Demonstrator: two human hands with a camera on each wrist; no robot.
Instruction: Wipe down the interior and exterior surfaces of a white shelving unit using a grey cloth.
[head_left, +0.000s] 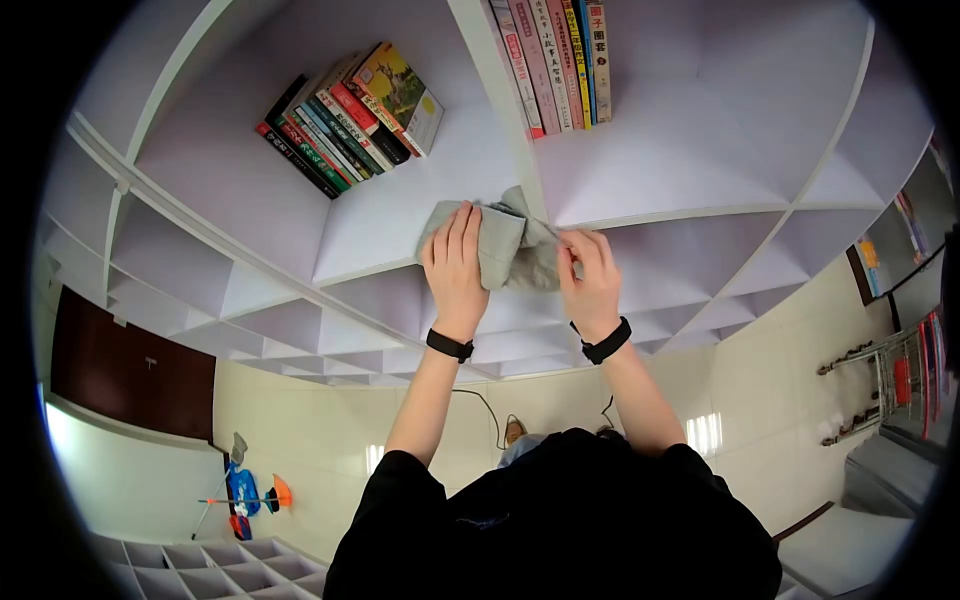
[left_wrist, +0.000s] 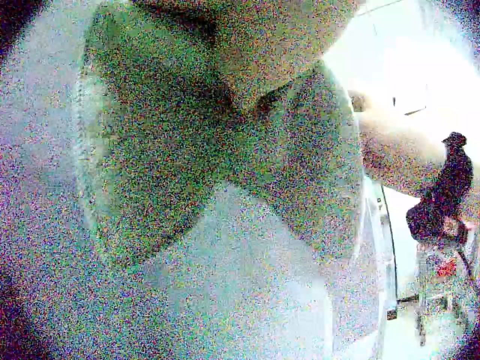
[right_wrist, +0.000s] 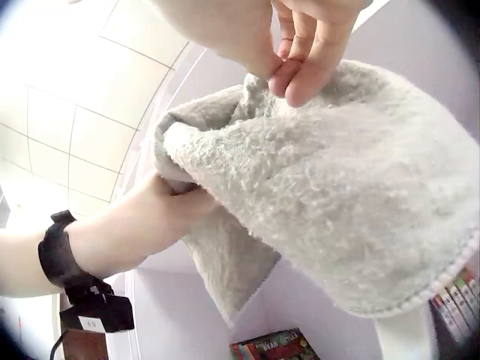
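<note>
A grey, fluffy cleaning cloth hangs folded and bunched at the front edge of a white shelf. My left hand grips its left part, fingers laid over the top. The right wrist view shows the left thumb tucked under the cloth. At the other end, my right hand pinches the cloth between thumb and fingertips. The left wrist view is grainy, with the cloth spreading to both sides below the hand.
Leaning books stand in the left compartment; upright books fill part of the right one. A shelf divider rises between them. Lower shelf compartments lie beneath my hands. A metal cart stands on the floor at right.
</note>
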